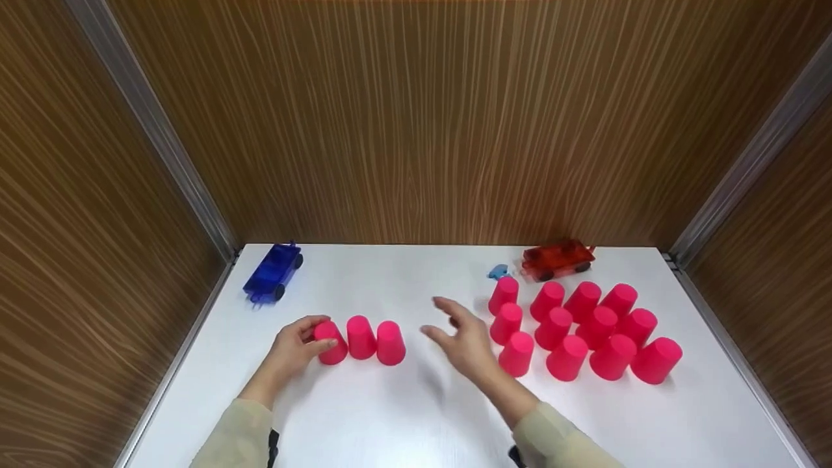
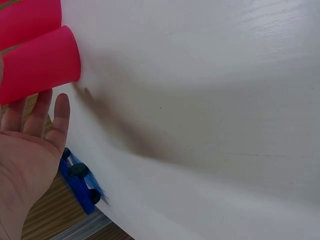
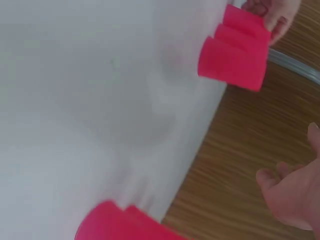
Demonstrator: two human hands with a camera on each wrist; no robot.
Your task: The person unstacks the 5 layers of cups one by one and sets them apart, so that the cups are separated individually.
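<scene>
Three upside-down pink cups stand in a short row left of centre in the head view. My left hand [image 1: 294, 350] holds the leftmost cup [image 1: 331, 348] between thumb and fingers; in the left wrist view the fingers lie along the side of this cup [image 2: 42, 65]. Beside it are the middle cup [image 1: 361, 339] and the right-hand cup [image 1: 390, 344], close together. My right hand [image 1: 469, 344] hovers over the table between this row and a larger group of cups [image 1: 568, 359], fingers and thumb spread, holding nothing.
Several upside-down pink cups make up that group on the right. Behind them lie a translucent red toy cart [image 1: 558, 260] and a small light-blue piece [image 1: 499, 272]. A blue toy cart [image 1: 273, 272] is at the back left. Wood-patterned walls [image 1: 416, 130] enclose the white table [image 1: 364, 416].
</scene>
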